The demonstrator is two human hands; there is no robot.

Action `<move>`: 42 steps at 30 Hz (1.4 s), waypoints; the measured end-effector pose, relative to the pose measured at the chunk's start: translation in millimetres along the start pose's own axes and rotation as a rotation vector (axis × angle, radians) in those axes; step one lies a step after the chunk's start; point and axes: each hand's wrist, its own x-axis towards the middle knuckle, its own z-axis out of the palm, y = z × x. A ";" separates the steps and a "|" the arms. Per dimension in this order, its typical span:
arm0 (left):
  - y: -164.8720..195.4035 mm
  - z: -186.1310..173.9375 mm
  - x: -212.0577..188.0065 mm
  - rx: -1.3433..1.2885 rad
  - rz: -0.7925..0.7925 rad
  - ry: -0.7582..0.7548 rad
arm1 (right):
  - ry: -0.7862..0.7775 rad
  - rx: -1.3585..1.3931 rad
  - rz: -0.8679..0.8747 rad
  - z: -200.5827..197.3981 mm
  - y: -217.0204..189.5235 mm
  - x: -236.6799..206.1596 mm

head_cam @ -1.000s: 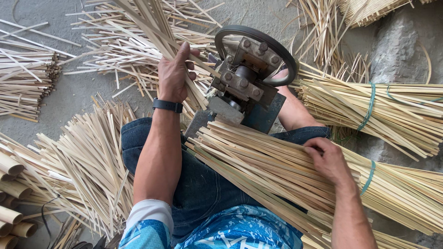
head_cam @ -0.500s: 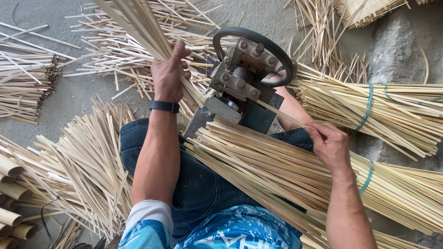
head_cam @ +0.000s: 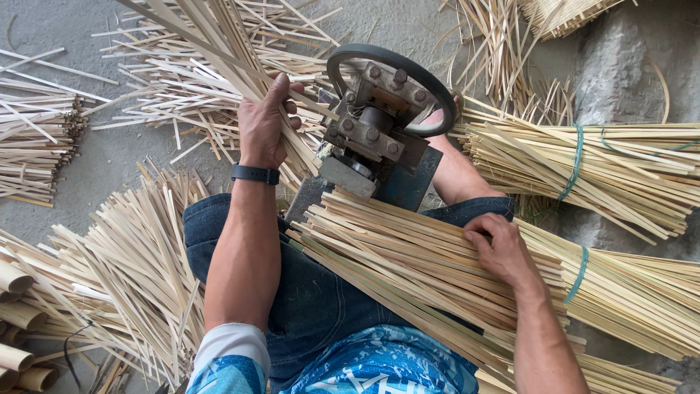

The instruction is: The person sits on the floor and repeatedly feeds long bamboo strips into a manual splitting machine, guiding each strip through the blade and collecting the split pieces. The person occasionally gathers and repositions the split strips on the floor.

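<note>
My left hand [head_cam: 264, 122] grips a handful of thin bamboo strips [head_cam: 219, 40] that fan out beyond the small metal machine [head_cam: 375, 131] with its round wheel rim. My right hand [head_cam: 502, 248] rests on a thick bundle of bamboo strips [head_cam: 408, 255] lying across my lap, fingers curled around a few strips at its top. A black band sits on my left wrist. The machine stands between my knees on the grey floor.
Tied bamboo bundles [head_cam: 605, 168] with green cord lie at the right. Loose split strips [head_cam: 124, 255] pile up at the left, short bamboo tubes [head_cam: 18, 321] at the lower left, and another stack [head_cam: 33, 146] at the far left.
My left hand has lifted its strips slightly up and away from the machine. My right hand slid back along the lap bundle toward me.
</note>
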 end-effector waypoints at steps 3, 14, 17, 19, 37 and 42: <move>0.9 -1.3 2.7 -0.006 -0.013 0.017 | -0.011 -0.096 -0.031 0.4 1.2 0.0; 18.9 -23.3 7.6 -0.179 0.106 0.192 | 0.140 0.176 0.156 -58.3 24.8 -30.5; 17.9 -18.9 2.9 -0.113 0.092 0.198 | 0.331 0.173 0.041 -74.5 27.0 -38.9; 18.0 -15.6 0.6 -0.049 0.075 0.194 | 0.449 0.179 0.062 -73.6 21.6 -35.6; -0.8 2.5 1.1 0.038 -0.075 0.045 | -0.054 -0.205 -0.063 -9.4 -33.1 9.7; -1.6 0.0 1.3 0.051 -0.053 0.018 | -0.041 0.176 0.117 -12.0 -16.6 -0.1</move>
